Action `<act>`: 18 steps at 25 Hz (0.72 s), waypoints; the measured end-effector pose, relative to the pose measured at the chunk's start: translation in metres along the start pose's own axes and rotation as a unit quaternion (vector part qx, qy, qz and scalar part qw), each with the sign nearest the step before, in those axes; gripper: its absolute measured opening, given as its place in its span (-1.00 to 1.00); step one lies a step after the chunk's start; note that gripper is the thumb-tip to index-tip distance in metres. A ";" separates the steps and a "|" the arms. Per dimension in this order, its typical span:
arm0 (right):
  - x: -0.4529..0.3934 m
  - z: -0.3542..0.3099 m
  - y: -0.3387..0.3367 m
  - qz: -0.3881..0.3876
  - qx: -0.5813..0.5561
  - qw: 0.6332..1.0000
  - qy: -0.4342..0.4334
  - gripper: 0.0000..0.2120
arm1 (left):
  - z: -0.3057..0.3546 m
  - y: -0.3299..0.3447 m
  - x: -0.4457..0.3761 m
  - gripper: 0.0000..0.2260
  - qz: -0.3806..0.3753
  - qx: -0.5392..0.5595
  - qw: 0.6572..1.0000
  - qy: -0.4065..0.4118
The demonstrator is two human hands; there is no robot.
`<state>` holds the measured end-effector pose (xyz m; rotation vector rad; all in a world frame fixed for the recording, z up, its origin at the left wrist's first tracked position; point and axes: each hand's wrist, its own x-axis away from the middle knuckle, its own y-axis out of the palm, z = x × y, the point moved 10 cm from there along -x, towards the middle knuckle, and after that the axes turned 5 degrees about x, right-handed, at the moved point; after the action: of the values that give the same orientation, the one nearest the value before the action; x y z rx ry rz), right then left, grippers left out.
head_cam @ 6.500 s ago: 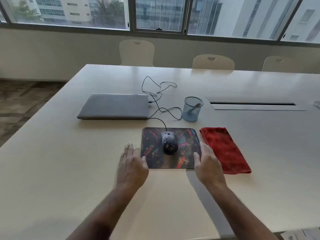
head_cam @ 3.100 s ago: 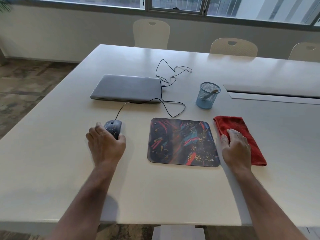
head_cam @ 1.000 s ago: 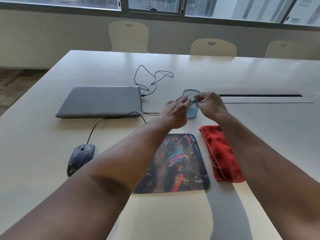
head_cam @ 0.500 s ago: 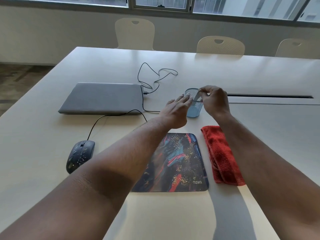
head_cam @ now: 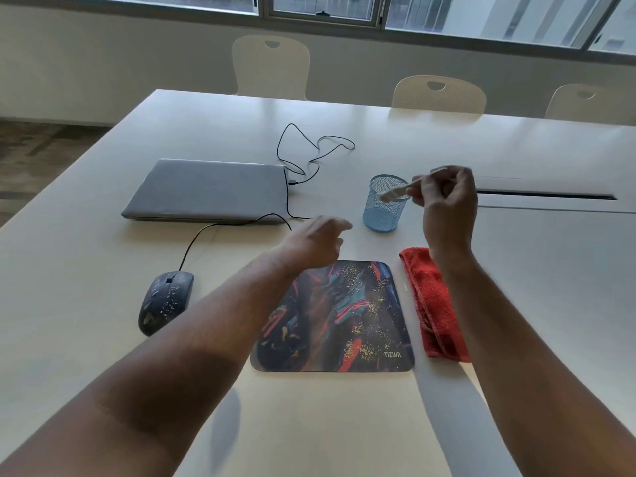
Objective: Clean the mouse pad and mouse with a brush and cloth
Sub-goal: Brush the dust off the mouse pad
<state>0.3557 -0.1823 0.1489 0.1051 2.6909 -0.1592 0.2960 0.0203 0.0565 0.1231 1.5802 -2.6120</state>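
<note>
A colourful mouse pad (head_cam: 340,318) dotted with yellow crumbs lies on the white table (head_cam: 103,339). To its left sits the dark wired mouse (head_cam: 166,301), also speckled with crumbs. A folded red cloth (head_cam: 434,304) lies along the pad's right edge. My right hand (head_cam: 445,204) is raised above the cloth and shut on a small pale brush (head_cam: 395,193), whose bristle end hangs over the rim of the blue mesh cup (head_cam: 383,210). My left hand (head_cam: 315,241) hovers above the pad's far edge, blurred, fingers loosely apart and holding nothing.
A closed grey laptop (head_cam: 206,189) lies at the far left, with the mouse's black cable (head_cam: 309,146) looping beside it. A cable slot (head_cam: 543,194) runs across the table on the right. Three pale chairs (head_cam: 272,67) stand along the far side.
My right hand has lifted the brush out of the mesh cup and pulled back to the right. My left hand has let go of the cup and drawn back toward the pad.
</note>
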 end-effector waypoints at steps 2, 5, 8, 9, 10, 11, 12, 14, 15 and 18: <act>0.024 0.009 0.002 -0.025 0.017 0.999 0.014 -0.84 | -0.003 -0.002 0.012 -0.66 0.002 -0.016 1.000 -0.001; 0.062 0.029 0.007 -0.061 0.057 0.995 0.045 -0.89 | -0.004 -0.002 0.031 -0.61 -0.005 -0.011 1.000 -0.007; 0.089 0.041 0.014 -0.104 0.059 0.991 0.068 -0.89 | -0.006 0.007 0.050 -0.58 -0.040 -0.026 0.999 -0.014; 0.094 0.042 0.018 -0.118 0.061 0.988 0.071 -0.88 | -0.006 0.009 0.054 -0.60 -0.048 -0.029 0.998 -0.013; 0.098 0.040 0.022 -0.132 0.066 0.987 0.070 -0.88 | -0.007 0.011 0.057 -0.59 -0.056 -0.032 0.998 -0.012; 0.101 0.038 0.027 -0.145 0.072 0.985 0.067 -0.87 | -0.007 0.014 0.059 -0.58 -0.063 -0.033 0.997 -0.008; 0.102 0.036 0.031 -0.155 0.079 0.983 0.065 -0.86 | -0.007 0.016 0.060 -0.57 -0.069 -0.037 0.997 -0.003; 0.104 0.034 0.040 -0.178 0.099 0.977 0.063 -0.86 | -0.005 0.020 0.062 -0.55 -0.072 -0.047 0.996 0.007; 0.106 0.033 0.045 -0.194 0.116 0.972 0.061 -0.87 | -0.005 0.021 0.062 -0.52 -0.074 -0.053 0.996 0.011; 0.107 0.032 0.054 -0.240 0.180 0.952 0.051 -0.90 | -0.006 0.022 0.061 -0.49 -0.075 -0.065 0.995 0.010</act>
<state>0.2787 -0.1274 0.0686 -0.4476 2.7081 -0.8129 0.2381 0.0136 0.0275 0.0238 1.8277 -2.6129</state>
